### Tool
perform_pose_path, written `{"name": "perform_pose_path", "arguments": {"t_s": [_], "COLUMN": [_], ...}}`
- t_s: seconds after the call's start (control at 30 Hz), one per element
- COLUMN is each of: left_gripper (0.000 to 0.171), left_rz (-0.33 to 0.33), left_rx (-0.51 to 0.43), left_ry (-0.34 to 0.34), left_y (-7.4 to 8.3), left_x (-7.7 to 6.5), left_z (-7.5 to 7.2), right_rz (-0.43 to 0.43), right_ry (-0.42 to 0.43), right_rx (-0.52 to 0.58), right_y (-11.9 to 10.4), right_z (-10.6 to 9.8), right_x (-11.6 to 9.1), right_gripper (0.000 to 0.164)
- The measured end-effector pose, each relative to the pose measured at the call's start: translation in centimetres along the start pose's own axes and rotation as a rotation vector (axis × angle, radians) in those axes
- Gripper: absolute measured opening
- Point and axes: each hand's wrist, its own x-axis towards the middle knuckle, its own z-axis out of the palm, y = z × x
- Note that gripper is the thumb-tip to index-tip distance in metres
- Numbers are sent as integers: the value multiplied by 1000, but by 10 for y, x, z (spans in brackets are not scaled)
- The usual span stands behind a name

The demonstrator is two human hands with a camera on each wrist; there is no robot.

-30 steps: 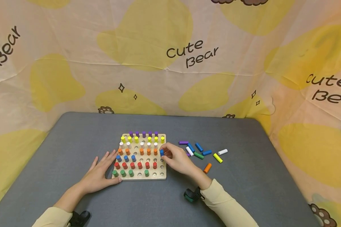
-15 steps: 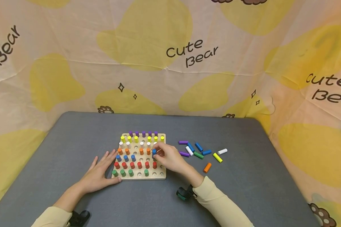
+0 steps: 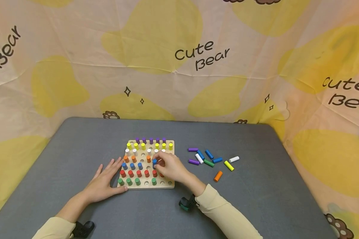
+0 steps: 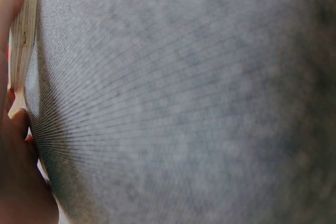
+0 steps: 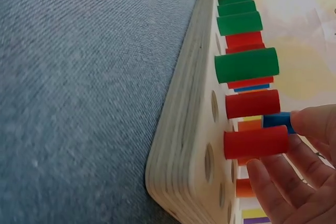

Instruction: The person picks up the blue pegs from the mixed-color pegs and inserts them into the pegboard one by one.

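A light wooden pegboard (image 3: 159, 187) lies on the grey table, with coloured pegs standing in rows by colour. Between the right hand's (image 3: 171, 166) thumb and fingers is a blue peg (image 3: 154, 163), held over the blue row, right of three standing blue pegs. In the right wrist view this blue peg (image 5: 275, 121) appears behind a red peg (image 5: 256, 141); whether its lower end is in a hole is hidden. The left hand (image 3: 103, 186) rests with spread fingers along the board's left edge, its thumb at the near left corner. The left wrist view shows that hand (image 4: 23, 182) against the board's side (image 4: 23, 35).
Several loose pegs lie right of the board, among them a purple peg (image 3: 192, 150), a green peg (image 3: 208, 163), a yellow peg (image 3: 228, 165), a white peg (image 3: 234, 159) and an orange peg (image 3: 218, 176). A patterned cloth (image 3: 155, 96) hangs behind the table (image 3: 251, 186).
The right hand has moved left over the board with the blue peg, from the right edge inward along the blue row. The left hand has stayed in place.
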Motion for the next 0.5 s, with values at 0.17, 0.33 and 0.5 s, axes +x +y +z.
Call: {"name": "perform_pose_path", "arguments": {"t_s": [0.17, 0.33, 0.5], "left_gripper": [100, 100, 101], "left_rz": [-5, -10, -11], "left_rx": [2, 4, 4], "left_ry": [-5, -14, -13], "left_y": [1, 1, 0], "left_x": [0, 1, 1], "left_z": [-1, -1, -1], "right_rz": [-18, -44, -35], "right_ry": [4, 23, 10], "right_rx": [-40, -100, -127], "right_y": [-2, -4, -7], "right_z": [6, 11, 15], "right_x": [4, 8, 11], "right_gripper": [18, 18, 18]}}
